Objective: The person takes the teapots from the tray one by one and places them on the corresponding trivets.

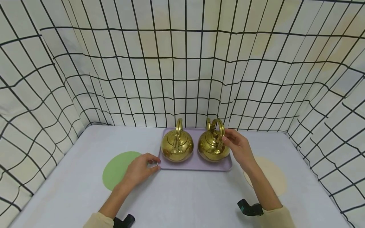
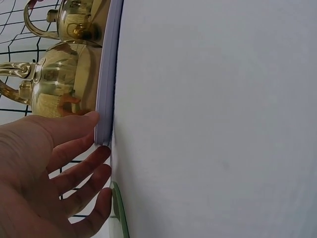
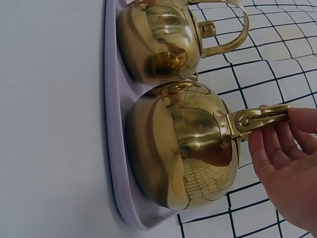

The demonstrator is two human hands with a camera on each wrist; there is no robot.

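Two shiny gold kettles with arched top handles stand side by side on a lilac tray (image 1: 196,166). My right hand (image 1: 239,147) holds the handle of the right kettle (image 1: 211,150); in the right wrist view the thumb lies on one side of this handle and the fingers (image 3: 270,146) on the other. The kettle's base sits on the tray. My left hand (image 1: 142,167) is at the tray's front left corner, thumb and fingertips (image 2: 91,118) about the rim. Beside that hand stands the left kettle (image 1: 176,147).
A green round mat (image 1: 114,172) lies on the white table (image 1: 188,199) at the left, partly under my left hand. A cream round mat (image 1: 275,177) lies at the right, behind my right forearm. White walls with a black grid (image 1: 185,69) enclose the back and sides.
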